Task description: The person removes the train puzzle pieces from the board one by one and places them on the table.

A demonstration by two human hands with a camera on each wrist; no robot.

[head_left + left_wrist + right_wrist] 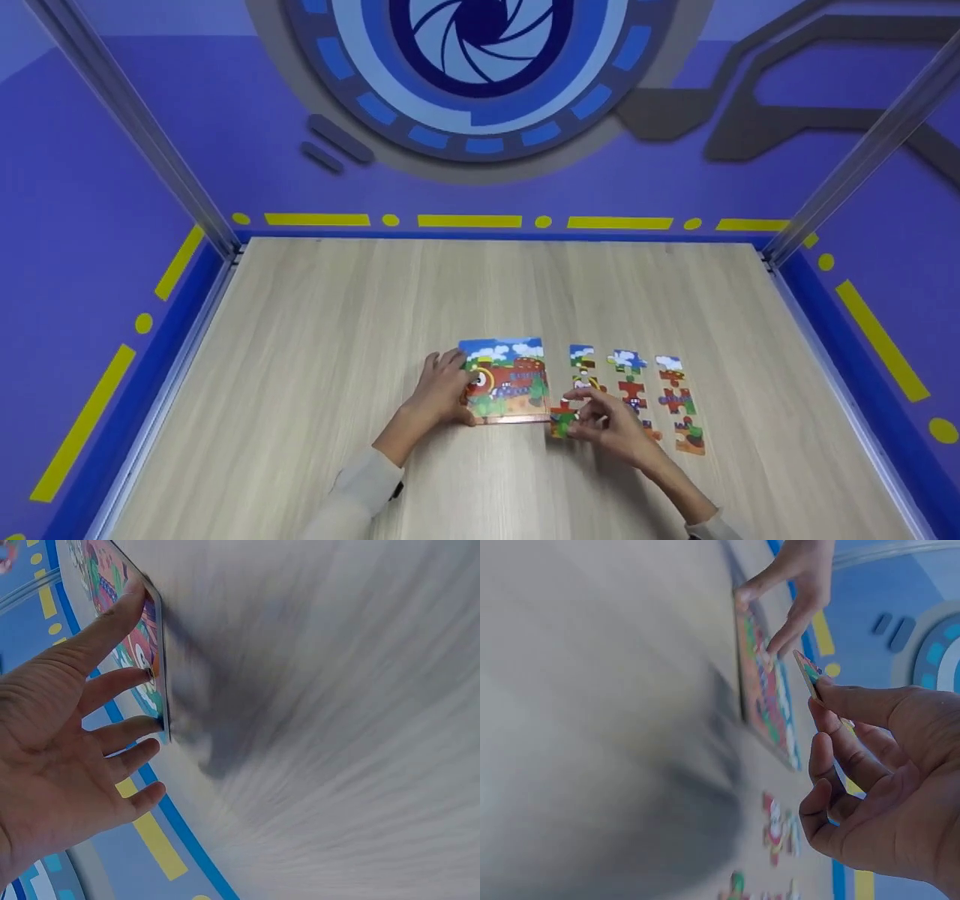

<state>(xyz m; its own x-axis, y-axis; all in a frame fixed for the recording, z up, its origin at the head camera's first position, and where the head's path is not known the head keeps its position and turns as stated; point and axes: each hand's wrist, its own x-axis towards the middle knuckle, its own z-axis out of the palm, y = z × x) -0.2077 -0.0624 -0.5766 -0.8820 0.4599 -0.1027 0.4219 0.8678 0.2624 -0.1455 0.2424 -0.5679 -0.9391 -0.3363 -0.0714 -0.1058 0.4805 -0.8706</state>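
A square picture board [510, 409], printed with a red train, clouds and green plants, lies on the wooden table. My left hand [441, 391] rests at its left side, the thumb on the near corner and fingertips on the picture. In the left wrist view the fingers [116, 686] are spread and fairly straight along the board's edge. Just right of the board, my right hand [611, 431] pinches a jigsaw piece [561, 424] with green and red print between thumb and fingers. The right wrist view shows this piece [808, 675] tilted and raised above the table.
Several loose jigsaw pieces [676, 401] lie in columns to the right of the board, some partly hidden behind my right hand. The wooden table [315, 315] is bounded by blue-purple walls [525, 195] with yellow marks at the back and sides.
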